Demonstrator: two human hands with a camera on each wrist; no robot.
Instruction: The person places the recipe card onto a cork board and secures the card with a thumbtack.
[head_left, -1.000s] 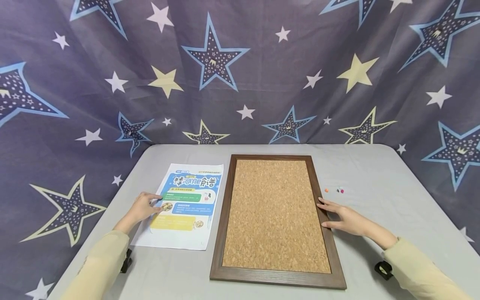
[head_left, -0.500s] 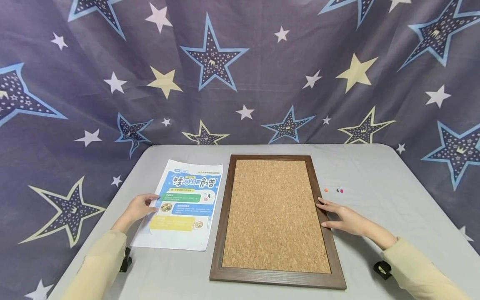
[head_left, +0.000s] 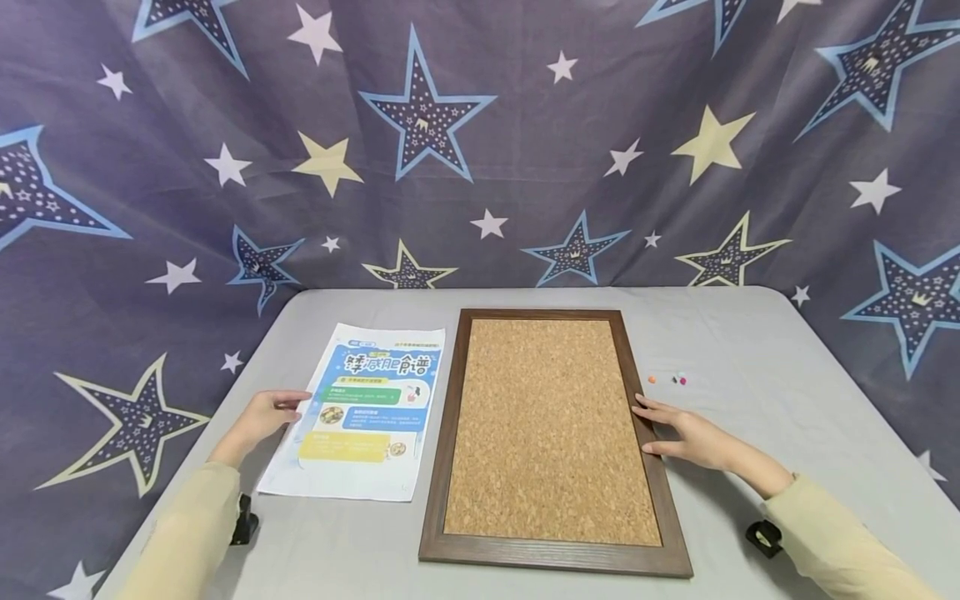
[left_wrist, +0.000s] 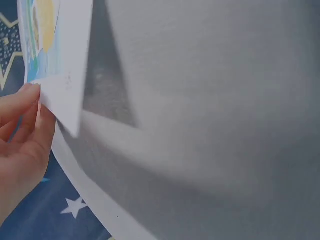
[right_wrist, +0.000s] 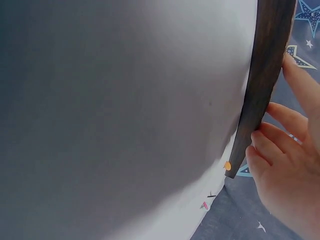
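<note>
A printed sheet of paper (head_left: 375,479) with blue, green and yellow panels lies on the left of the table. My left hand (head_left: 262,417) pinches its left edge between thumb and fingers, and in the left wrist view that edge stands off the table with a shadow beneath. To the right of the sheet is a cork board (head_left: 551,429) in a dark brown wooden frame. On the frame's right side rest the fairly straight, spread fingertips of my right hand (head_left: 693,437); the right wrist view shows this hand (right_wrist: 287,160) along the frame's edge.
Several small pushpins, among them an orange one (head_left: 652,379) and a pink one (head_left: 682,381), lie right of the board. A grey cloth covers the table (head_left: 757,358). Behind hangs a dark curtain (head_left: 525,67) patterned with stars.
My left hand has drawn leftward from over the sheet to its left edge. The sheet's upper left corner rose, then sank a little. My right hand has stayed on the frame.
</note>
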